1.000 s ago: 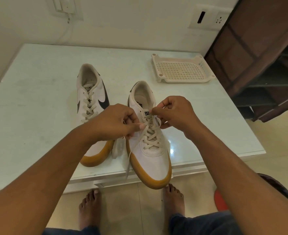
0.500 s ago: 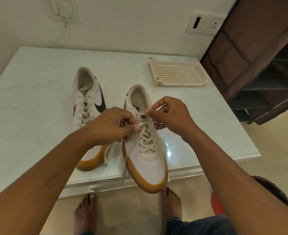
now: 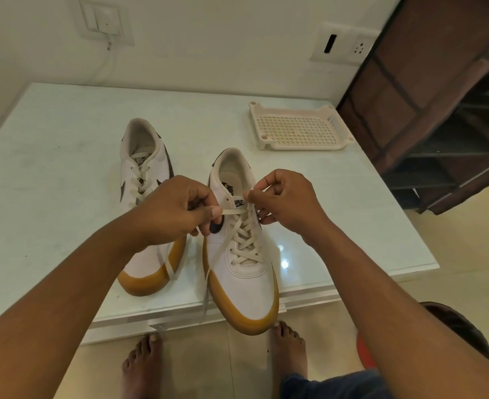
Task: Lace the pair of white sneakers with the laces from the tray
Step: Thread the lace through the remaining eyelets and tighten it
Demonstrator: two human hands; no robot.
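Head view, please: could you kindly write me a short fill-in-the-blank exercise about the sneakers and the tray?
1. The left hand and the right hand each pinch the lace of the sneaker on the person's ____ side.
2. The tray holds ____ laces.
3. The person's feet are ____.
Missing words: right; no; bare.

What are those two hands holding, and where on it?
The lace of the nearer sneaker, up by its top eyelets: the left hand pinches one strand, the right hand pinches the other.
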